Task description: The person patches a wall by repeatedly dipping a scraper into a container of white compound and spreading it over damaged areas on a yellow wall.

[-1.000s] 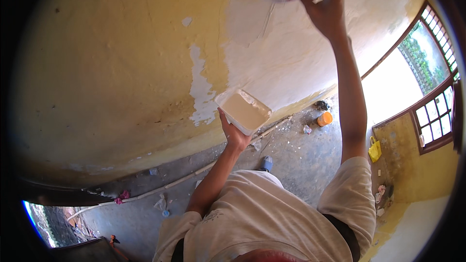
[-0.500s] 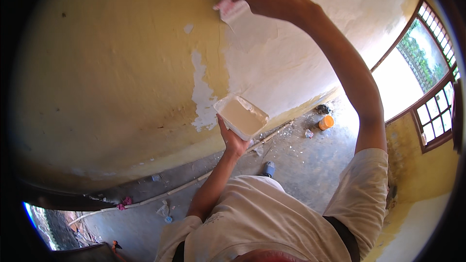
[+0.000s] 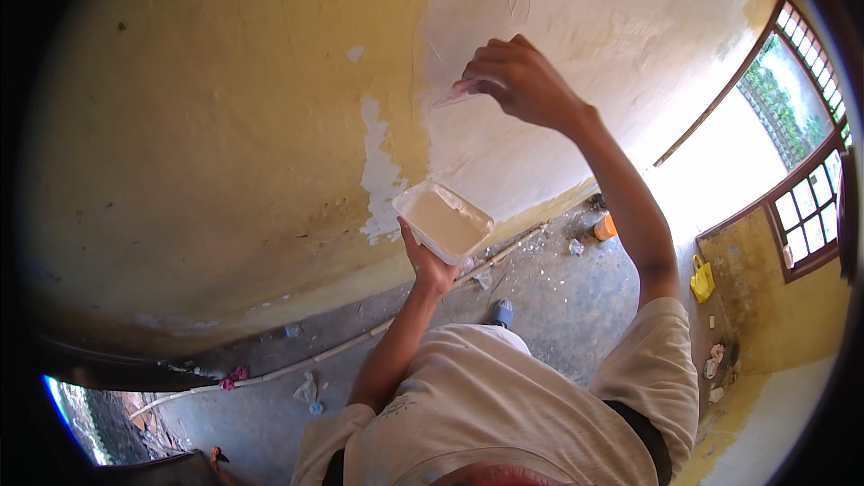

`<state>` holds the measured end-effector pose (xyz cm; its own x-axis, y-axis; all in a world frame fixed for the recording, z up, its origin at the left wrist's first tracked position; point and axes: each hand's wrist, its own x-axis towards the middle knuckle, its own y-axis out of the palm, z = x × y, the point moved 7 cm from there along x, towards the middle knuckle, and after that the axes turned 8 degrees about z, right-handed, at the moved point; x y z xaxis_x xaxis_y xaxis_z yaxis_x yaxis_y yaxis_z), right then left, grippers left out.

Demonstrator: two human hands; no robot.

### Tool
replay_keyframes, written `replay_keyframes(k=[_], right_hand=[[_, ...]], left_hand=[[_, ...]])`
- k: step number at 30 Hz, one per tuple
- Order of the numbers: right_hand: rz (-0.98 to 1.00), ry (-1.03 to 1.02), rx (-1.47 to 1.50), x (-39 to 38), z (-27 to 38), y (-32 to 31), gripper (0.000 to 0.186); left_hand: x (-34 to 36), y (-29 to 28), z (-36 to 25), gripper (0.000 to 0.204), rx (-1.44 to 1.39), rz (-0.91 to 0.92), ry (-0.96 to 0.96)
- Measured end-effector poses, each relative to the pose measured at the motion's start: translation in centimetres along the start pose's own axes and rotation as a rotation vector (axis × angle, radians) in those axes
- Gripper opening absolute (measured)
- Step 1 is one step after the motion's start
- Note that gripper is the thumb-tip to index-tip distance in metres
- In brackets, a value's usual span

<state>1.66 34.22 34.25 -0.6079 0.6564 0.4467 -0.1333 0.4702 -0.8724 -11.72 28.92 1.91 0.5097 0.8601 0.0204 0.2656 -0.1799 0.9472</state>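
My left hand (image 3: 429, 266) is closed round the lower corner of a white rectangular plastic tub (image 3: 421, 239), held tilted below the wall patch. Smooth cream-coloured putty (image 3: 445, 220) fills much of it, with smears along the inner side. Raised up and to the right, my right hand (image 3: 524, 83) pinches a thin, pinkish putty spreader (image 3: 456, 94). Its blade is seen nearly edge-on, close to the wall; whether it touches cannot be made out. Behind it lies a whitish coated area (image 3: 576, 45), bordering old yellow paint (image 3: 225, 126) on the left.
A long pale pole (image 3: 346, 345) lies along the wall's foot. On the floor are an orange container (image 3: 606, 228), a yellow bag (image 3: 702, 279), white crumbs and plastic scraps. My blue shoe (image 3: 502, 311) shows below the tub. A brown-framed window (image 3: 814, 202) stands at the right.
My right hand has come down from the top of the wall with the spreader, which has turned from showing its face to nearly edge-on. The tub has barely moved.
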Motion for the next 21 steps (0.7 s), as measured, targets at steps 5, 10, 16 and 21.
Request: replay_keyframes(k=[5, 10, 16, 21], right_hand=[[-0.139, -0.128, -0.252, 3.3, 1.2, -0.6, 0.032], [-0.399, -0.155, -0.243, 8.6, 3.8, -11.2, 0.023], [-0.476, -0.024, 0.09, 3.7, 1.7, -11.2, 0.011], [0.118, 0.006, 0.008, -0.3, 1.4, 0.4, 0.014]], left_hand=[[0.2, -0.1, 0.3, 0.073, -0.024, 0.061, -0.027], [0.2, -0.6, 0.0, 0.082, 0.015, -0.015, -0.002], [0.2, -0.8, 0.3, 0.081, 0.001, -0.02, -0.004], [0.1, 0.7, -0.4, 0.076, -0.005, 0.005, 0.028]])
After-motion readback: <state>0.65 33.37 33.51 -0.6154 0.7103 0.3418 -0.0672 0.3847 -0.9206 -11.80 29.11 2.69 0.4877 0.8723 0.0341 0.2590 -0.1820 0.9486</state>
